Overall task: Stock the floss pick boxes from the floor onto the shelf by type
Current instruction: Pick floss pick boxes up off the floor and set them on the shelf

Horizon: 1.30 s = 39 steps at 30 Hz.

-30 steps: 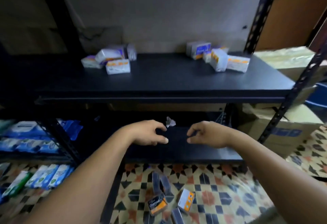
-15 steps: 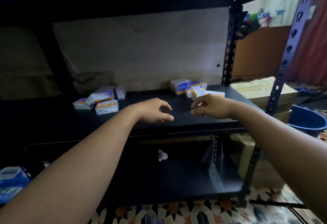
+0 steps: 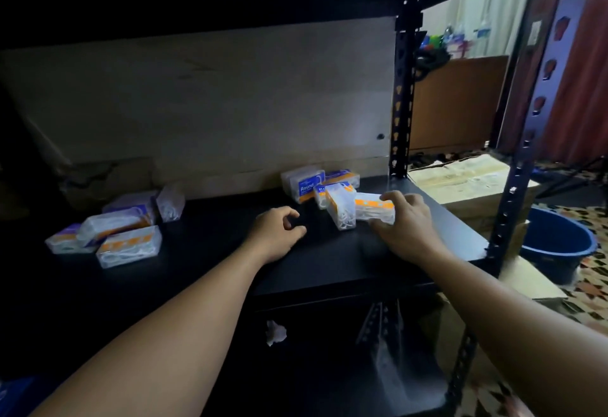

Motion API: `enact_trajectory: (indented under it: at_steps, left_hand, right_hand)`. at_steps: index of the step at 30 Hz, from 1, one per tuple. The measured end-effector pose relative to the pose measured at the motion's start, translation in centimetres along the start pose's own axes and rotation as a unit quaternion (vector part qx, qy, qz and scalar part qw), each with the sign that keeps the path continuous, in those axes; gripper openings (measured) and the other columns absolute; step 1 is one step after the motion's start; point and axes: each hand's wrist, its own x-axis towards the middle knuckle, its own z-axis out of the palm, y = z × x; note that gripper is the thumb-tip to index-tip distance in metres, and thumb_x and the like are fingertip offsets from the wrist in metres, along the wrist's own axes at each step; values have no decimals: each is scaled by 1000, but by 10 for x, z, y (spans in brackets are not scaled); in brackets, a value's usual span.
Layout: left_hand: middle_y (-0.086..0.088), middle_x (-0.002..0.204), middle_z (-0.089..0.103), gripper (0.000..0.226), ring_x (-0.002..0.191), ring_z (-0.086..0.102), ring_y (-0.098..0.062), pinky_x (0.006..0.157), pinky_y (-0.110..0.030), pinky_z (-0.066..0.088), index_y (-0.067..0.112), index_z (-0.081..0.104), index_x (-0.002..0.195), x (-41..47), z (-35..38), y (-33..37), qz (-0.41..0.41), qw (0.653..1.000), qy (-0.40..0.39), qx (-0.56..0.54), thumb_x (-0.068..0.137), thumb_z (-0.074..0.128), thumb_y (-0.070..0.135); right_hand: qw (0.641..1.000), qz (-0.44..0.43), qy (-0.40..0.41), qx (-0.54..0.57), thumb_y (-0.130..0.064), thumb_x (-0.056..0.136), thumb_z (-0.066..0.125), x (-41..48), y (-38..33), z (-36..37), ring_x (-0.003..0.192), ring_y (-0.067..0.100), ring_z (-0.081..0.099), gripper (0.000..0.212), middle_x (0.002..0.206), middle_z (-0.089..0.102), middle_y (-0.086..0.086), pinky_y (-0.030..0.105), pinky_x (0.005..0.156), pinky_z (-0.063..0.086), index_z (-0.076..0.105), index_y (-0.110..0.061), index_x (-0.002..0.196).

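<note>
While the right hand [image 3: 404, 229] grasps an orange-labelled floss pick box [image 3: 373, 206] lying on the black shelf [image 3: 214, 252], fingers over its top and thumb at its near side, the left hand [image 3: 274, 234] sits nearby over the shelf, fingers loosely curled, holding nothing. The held box touches the right-hand cluster, near a blue "Round" box [image 3: 304, 184]. A second cluster of boxes [image 3: 128, 245] lies well apart to the left.

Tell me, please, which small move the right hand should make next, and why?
Probably nudge the orange-label box square against the standing box beside it, then let go: the right hand grips it on the shelf, askew to that neighbour; the left hand is empty.
</note>
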Motion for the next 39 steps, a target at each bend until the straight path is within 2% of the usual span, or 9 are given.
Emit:
enact_trajectory:
  at_steps: [5,9,11,15,19,22,25,31,39]
  left_hand:
    - [4,97,58,45,88,60,-20,77,-26,45,28,60,128,32,18,1,41,998,41,5,85,71,35]
    - [0,126,52,64,105,59,-25,91,-32,49,31,43,146,55,28,5,80,996,40,19,88,68,32]
    - [-2,137,48,69,116,56,-26,96,-36,48,34,37,150,67,33,5,92,995,28,39,88,67,35]
    - [2,129,46,61,120,50,-20,101,-33,43,41,42,146,81,41,5,115,989,3,90,89,63,47]
    - [2,131,52,53,120,52,-20,102,-39,46,32,58,131,82,41,5,121,991,12,52,81,60,49]
    - [5,118,61,37,108,58,-18,93,-39,50,24,61,114,78,37,4,125,991,26,37,81,66,38]
    - [6,106,62,30,94,59,-19,83,-36,52,24,55,106,73,35,6,104,994,34,28,80,70,32]
    - [3,121,46,61,109,55,-16,99,-28,44,35,54,139,66,33,8,86,996,27,-3,80,71,37]
    - [-7,125,55,55,111,57,-23,92,-25,45,26,61,130,40,26,8,67,997,34,10,80,77,43]
  right_hand:
    - [998,-27,-40,51,-58,78,64,24,-2,6,145,26,16,64,155,22,4,50,116,25,42,-45,136]
    - [996,-86,-23,12,-92,57,47,30,-13,13,150,20,8,86,160,18,0,49,120,18,47,-49,132]
    - [994,-106,-11,-33,-97,53,47,33,-16,18,150,20,8,92,160,19,-1,47,119,17,48,-48,130]
    - [991,-93,-20,-92,-94,55,42,38,-14,24,148,22,16,89,160,23,2,46,115,24,54,-46,129]
    - [989,-85,-1,-122,-81,64,36,39,-13,26,134,25,39,78,144,47,-4,44,103,34,53,-43,129]
    - [988,-82,5,-131,-70,72,37,38,-12,24,125,24,41,64,136,50,-5,45,96,35,48,-45,130]
    - [989,-74,-4,-127,-75,75,35,39,-12,24,124,25,41,61,136,47,-3,46,96,37,47,-47,128]
    - [990,-68,-20,-123,-85,75,44,42,-10,28,128,29,44,70,148,42,-3,43,99,43,38,-51,136]
    - [990,-33,-22,-135,-79,74,51,36,-15,21,122,26,46,76,139,54,-5,38,93,42,51,-38,138]
